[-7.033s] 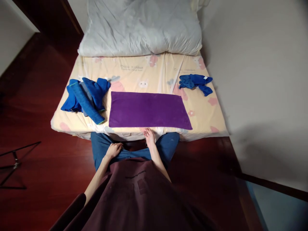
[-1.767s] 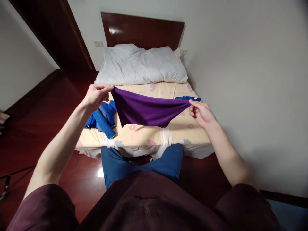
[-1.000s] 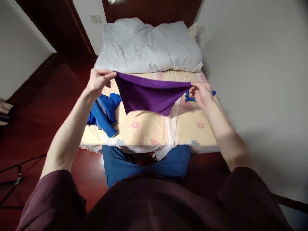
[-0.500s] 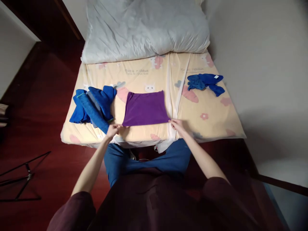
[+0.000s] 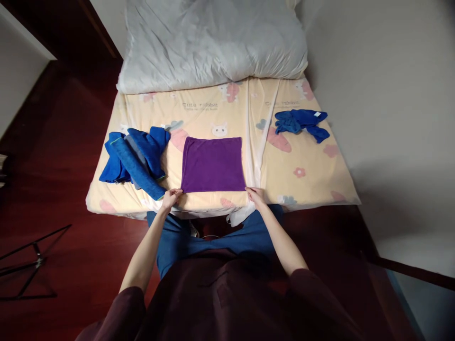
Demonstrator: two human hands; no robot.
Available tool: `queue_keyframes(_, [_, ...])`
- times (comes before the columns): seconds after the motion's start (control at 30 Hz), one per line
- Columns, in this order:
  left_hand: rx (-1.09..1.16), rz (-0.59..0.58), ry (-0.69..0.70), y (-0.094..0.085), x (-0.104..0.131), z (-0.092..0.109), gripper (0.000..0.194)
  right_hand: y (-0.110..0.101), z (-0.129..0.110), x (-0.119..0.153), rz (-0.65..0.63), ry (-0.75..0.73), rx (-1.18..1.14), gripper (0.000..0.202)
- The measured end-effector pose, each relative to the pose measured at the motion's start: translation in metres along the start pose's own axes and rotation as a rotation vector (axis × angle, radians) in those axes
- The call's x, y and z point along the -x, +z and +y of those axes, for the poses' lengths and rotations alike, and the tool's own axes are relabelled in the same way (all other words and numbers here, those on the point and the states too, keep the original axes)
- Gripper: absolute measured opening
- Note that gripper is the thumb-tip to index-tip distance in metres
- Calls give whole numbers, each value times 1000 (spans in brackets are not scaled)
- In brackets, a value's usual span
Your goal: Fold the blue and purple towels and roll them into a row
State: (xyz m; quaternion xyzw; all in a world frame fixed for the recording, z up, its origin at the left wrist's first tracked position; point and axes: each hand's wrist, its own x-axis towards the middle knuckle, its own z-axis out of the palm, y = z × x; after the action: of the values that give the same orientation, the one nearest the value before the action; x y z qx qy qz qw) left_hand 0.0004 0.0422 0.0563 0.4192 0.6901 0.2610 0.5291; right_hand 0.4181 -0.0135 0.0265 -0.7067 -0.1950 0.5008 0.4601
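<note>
Purple rectangular soft-fabric cloth (image 5: 213, 165) lay flat near the front edge of a yellow, carrot-and-rabbit-printed bed cover (image 5: 277, 177), its near corners held. At its near left corner, the left hand (image 5: 171, 199) pinched the fabric between fingertips; because a second edge showed along that side, the layers looked slightly out of line, and an uneven pull could have skewed them further. At the near right corner, the right hand (image 5: 255, 195) pinched likewise; so small a hold could have let the corner slip.

Farthest left, a thin-legged black metal stand (image 5: 39, 261) stood on the floor, clear of the work. Next, a crumpled heap of bright-blue fuzzy fabric (image 5: 137, 158) reached down to the left hand, near enough to be snagged; whether they touched, I could not tell. Behind, a puffy pale-grey quilt (image 5: 213, 47) filled the far end. Sheer white fabric strips (image 5: 250, 151) ran just beside the cloth, where the right fingertips might have caught them. Farther right lay a small bunched blue cloth bundle (image 5: 302, 122), well apart.
</note>
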Motion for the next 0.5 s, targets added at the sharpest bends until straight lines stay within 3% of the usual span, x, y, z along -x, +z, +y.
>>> queue_keyframes(0.17, [-76,-98,-4,-23,19,-25,37,-20,4,14,-123,-8,94,43])
queue_keyframes(0.27, [-225,-175,27,-31,17,-26,42,-29,-1,16,-225,37,253,48])
queue_keyframes(0.37, [-341,-256,55,-29,-10,-6,53,-25,-14,3,-304,30,418,55])
queue_keyframes(0.5, [-385,-233,58,-14,-82,40,60,-1,-40,-40,-331,-63,599,62])
